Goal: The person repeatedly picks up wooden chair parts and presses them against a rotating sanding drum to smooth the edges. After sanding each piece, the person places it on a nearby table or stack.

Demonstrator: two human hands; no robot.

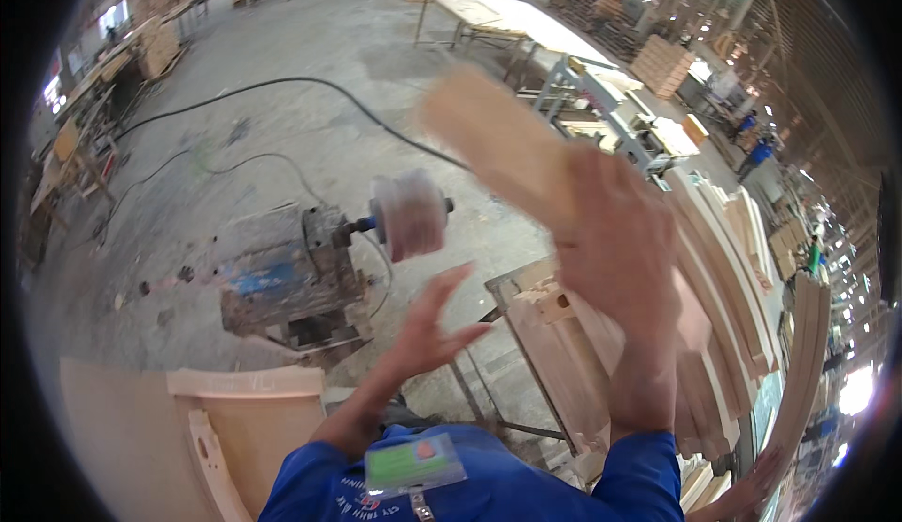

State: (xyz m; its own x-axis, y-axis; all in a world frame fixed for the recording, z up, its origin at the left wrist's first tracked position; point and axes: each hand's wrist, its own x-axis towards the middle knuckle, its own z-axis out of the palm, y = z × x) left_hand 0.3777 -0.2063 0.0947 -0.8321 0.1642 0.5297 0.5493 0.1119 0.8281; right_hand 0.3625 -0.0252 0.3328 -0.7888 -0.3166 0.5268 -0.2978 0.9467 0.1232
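My right hand (620,231) is raised and wrapped round one end of a pale wooden piece (498,141), which is smeared by motion and tilts up to the left. Lower down, my left hand (427,334) holds nothing, its thumb and fingers apart. Just beyond the left hand is a sanding wheel (411,214) on the shaft of a worn motor-driven machine (291,273). Beneath my right forearm lie several shaped wooden parts (564,353) on a stand.
More long curved wooden pieces (719,278) are stacked at the right. At lower left, a pale wooden box (122,428) holds a slotted part (211,461). A black cable (310,80) crosses the concrete floor. Another person's arm (752,484) shows at lower right.
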